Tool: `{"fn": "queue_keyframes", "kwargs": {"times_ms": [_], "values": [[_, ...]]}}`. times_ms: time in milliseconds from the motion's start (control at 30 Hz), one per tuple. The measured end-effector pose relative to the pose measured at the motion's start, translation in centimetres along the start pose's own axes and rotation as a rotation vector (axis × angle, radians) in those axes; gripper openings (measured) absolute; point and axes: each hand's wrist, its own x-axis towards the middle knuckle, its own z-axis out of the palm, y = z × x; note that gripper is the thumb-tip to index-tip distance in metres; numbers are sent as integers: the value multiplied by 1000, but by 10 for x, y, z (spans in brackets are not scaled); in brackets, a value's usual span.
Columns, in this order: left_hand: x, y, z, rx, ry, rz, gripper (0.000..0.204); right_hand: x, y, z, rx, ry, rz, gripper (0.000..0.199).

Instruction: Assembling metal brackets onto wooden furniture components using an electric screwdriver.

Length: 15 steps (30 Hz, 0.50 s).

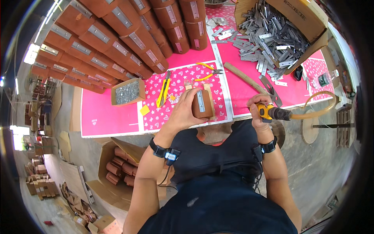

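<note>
My left hand (182,110) grips a brown, curved-sided block (202,112) at the table's front edge. A narrow metal plate (201,101) lies along the block's upper face. Pale wooden strips (210,97) show beside and behind the block. To the right, my right hand (257,117) is closed round a yellow-and-black power tool (265,112), held apart from the block. A tan hose (311,116) runs from the tool to the right. Beyond the left hand lie a yellow utility knife (164,91) and yellow-handled pliers (210,72).
Stacked brown pieces with metal plates (128,35) fill the back left. A small carton of screws (127,93) stands before them. A wooden-handled hammer (245,79) lies right of centre. Metal plates spill from a cardboard box (304,19). Another carton (113,187) with brown pieces sits below the table.
</note>
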Motion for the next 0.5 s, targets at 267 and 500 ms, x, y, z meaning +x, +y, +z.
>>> {"fn": "queue_keyframes", "kwargs": {"times_ms": [267, 500], "values": [[-13, -22, 7, -97, 51, 75, 108, 1, 1, 0, 33, -6, 63, 19], [-30, -99, -64, 101, 618, -99, 41, 3, 2, -4, 42, 30, 96, 18]]}}
